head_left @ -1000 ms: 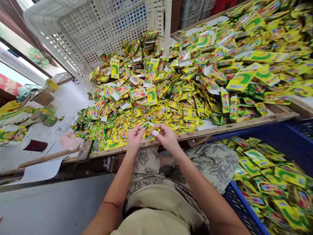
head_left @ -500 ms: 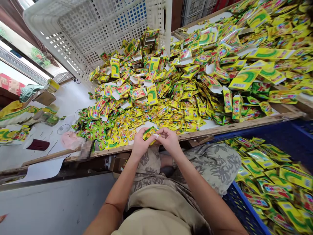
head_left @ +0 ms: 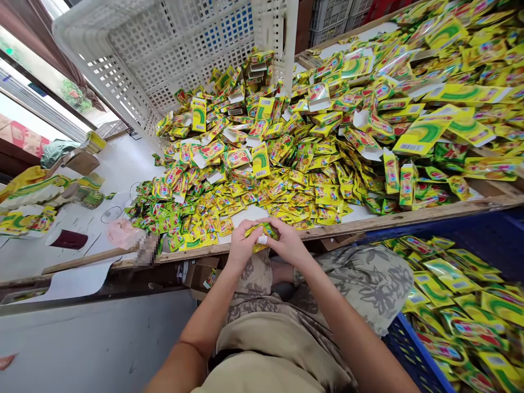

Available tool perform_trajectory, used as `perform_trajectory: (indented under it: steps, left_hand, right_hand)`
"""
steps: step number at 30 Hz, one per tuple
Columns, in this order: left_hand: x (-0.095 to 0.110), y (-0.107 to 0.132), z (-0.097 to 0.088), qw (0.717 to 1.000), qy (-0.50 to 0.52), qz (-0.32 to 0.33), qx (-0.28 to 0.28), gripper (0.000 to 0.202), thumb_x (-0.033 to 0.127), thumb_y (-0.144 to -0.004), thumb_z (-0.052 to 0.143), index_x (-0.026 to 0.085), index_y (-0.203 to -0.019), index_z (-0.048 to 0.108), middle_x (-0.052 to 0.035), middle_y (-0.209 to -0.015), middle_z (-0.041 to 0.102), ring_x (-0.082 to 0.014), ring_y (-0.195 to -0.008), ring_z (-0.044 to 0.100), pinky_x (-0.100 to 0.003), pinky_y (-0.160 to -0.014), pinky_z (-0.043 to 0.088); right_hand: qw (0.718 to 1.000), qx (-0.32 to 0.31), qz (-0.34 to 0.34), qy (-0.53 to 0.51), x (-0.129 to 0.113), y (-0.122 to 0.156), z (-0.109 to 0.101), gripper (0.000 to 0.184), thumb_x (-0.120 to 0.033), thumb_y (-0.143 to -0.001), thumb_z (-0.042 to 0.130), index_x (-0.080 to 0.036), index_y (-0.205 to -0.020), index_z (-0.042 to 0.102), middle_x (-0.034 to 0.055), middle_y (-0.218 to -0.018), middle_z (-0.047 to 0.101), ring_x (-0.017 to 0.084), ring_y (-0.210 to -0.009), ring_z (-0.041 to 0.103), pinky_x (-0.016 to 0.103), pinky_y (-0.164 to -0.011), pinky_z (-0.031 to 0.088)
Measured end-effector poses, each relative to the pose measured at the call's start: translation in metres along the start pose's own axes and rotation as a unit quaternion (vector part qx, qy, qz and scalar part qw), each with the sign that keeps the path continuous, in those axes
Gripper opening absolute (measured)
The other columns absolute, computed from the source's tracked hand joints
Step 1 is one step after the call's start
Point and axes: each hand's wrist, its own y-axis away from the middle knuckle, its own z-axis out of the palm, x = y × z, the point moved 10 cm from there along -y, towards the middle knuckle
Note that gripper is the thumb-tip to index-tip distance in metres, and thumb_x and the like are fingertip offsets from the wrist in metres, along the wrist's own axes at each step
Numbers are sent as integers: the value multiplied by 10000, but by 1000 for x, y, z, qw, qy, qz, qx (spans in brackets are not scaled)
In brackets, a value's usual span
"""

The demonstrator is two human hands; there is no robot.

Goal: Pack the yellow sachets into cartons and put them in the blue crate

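Observation:
Both my hands meet just over the table's wooden front edge, closed around a small yellow and green packet [head_left: 259, 228]. My left hand [head_left: 240, 246] grips its left side, and my right hand [head_left: 288, 243] has the right side between thumb and fingers. Much of the packet is hidden by the fingers. A white patch shows at my right thumb; whether it is tape or a carton flap I cannot tell. Just beyond the hands lie loose yellow sachets [head_left: 282, 203], with green sachets [head_left: 158, 217] to the left and small printed cartons [head_left: 259, 160] heaped behind.
A white plastic crate [head_left: 135, 71] lies tipped at the back, cartons spilling from it. At my right, a blue crate [head_left: 421, 349] holds flat yellow packs [head_left: 454, 278]. A dark red cup [head_left: 69, 239], a jar [head_left: 90, 197] and a pink bag [head_left: 123, 232] are at left.
The packet has turned and sits deeper between my hands, with the fingers wrapped further around it. The whole view has shifted slightly, so the scene appears a little farther right.

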Motion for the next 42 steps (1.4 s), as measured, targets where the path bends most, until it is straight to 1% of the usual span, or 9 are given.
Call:
perform_trajectory:
  steps: [4,8,11,15,20,25,30,35,42]
  left_hand:
    - [15,-10,-1,999,-31,21,-19,228,335,-781,623,159,-926,627,-49,-838,623,-147,-745,566,-285,-690,460]
    - [62,-63,-47,973,-123,143,134,366,359,-802,623,169,-1100,528,-113,-1120,564,-159,-883,561,-287,-725,458]
    - [78,-123,-82,940,-172,161,245,488,433,-749,684,157,-1108,502,-107,-1033,550,-168,-876,548,-305,-765,446]
    - [93,-170,-86,935,-211,178,222,510,458,-729,706,162,-1099,518,-41,-832,527,-167,-782,539,-315,-733,443]
    - [102,-94,-86,924,-162,254,235,560,467,-831,586,223,-1304,411,-33,-928,497,-116,-748,482,-251,-686,431]
    - [29,-35,-60,930,-315,162,96,374,387,-881,522,234,-1221,553,-59,-965,521,-147,-769,511,-294,-730,450]
    - [9,-35,-53,850,-493,159,99,430,422,-818,595,216,-1195,582,-128,-1184,486,-278,-1084,468,-409,-907,386]
    - [1,-54,-13,803,-574,151,-56,595,524,-661,721,204,-1148,600,-110,-1035,552,-308,-1013,466,-433,-870,368]
    - [14,-35,-3,867,-454,201,-44,465,427,-728,682,186,-1108,563,-91,-1034,544,-248,-988,511,-357,-867,409]
  right_hand:
    - [992,4,7,124,1,-1,-13,147,-319,-747,632,-191,-810,599,-8,-694,567,158,-669,518,269,-625,422]
    - [989,36,16,143,13,5,-22,143,-332,-783,583,-191,-802,561,9,-737,586,171,-690,525,269,-622,412]
    - [992,46,32,112,22,7,-21,173,-354,-810,562,-196,-879,549,17,-778,613,182,-707,544,279,-627,434]
    - [998,36,35,48,25,8,-18,207,-372,-817,571,-208,-942,567,27,-842,639,203,-783,579,314,-710,477]
    - [992,123,25,-24,25,12,-51,265,-383,-813,591,-212,-1015,584,50,-996,643,208,-943,584,354,-882,458]
    - [971,230,32,-51,26,16,-78,286,-387,-816,592,-197,-1029,582,71,-1083,631,209,-1011,573,386,-952,421]
    - [970,237,35,-41,30,15,-72,285,-406,-798,595,-185,-977,577,71,-1036,633,207,-968,575,387,-929,435]
    - [969,246,32,21,32,17,-75,276,-416,-803,582,-186,-952,549,60,-949,617,202,-887,568,385,-875,454]
    - [925,342,-40,157,-15,15,-86,294,-381,-850,529,-180,-1064,520,103,-1005,596,236,-949,565,389,-869,443]
